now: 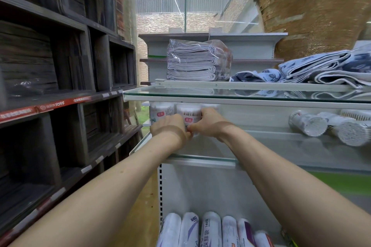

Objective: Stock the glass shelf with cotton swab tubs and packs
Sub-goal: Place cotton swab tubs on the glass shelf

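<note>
On the middle glass shelf (261, 146), at its left end, stand two upright cotton swab tubs. My left hand (170, 128) and my right hand (208, 122) both grip the nearer cotton swab tub (188, 112), one on each side of it. A second cotton swab tub (160, 111) stands just left of it, against the shelf's left end. Further right on the same shelf lie two toppled cotton swab tubs (313, 124), their swab ends facing me, with a flat pack behind them.
An upper glass shelf (200, 94) hangs just above my hands, carrying a wrapped stack of folded cloths (196, 62) and blue patterned towels (321, 72). Several rolled plastic-bag packs (210, 230) lie on the bottom shelf. Dark wooden shelving (60, 86) lines the left.
</note>
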A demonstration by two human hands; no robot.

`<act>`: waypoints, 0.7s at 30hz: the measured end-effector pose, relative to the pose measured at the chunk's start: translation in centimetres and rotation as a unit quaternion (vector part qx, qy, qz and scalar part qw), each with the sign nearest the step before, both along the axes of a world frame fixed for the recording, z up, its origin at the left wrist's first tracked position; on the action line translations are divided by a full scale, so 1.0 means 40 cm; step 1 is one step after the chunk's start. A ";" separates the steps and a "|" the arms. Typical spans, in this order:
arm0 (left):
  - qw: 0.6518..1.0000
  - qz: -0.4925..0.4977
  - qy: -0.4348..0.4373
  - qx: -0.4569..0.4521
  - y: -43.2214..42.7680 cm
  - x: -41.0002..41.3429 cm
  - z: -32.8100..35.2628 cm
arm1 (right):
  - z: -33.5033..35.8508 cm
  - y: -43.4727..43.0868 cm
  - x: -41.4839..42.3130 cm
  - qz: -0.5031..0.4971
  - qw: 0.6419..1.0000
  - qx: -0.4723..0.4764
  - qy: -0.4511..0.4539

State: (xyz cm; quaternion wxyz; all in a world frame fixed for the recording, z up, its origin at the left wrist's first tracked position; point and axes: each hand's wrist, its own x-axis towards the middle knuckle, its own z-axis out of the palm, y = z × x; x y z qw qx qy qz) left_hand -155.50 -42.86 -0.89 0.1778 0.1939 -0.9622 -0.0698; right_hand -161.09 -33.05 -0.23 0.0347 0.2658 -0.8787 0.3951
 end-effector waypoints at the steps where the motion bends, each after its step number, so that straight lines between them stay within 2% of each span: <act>1: 1.000 0.001 0.002 -0.013 0.000 0.000 0.000 | 0.002 0.000 0.002 0.000 1.000 0.003 0.001; 8: 0.997 0.000 0.015 -0.077 0.002 -0.001 -0.001 | 0.007 -0.011 0.008 0.002 1.000 0.020 -0.002; 21: 0.997 -0.009 0.016 -0.075 -0.016 -0.005 -0.009 | 0.009 -0.018 0.017 0.003 1.000 0.027 -0.009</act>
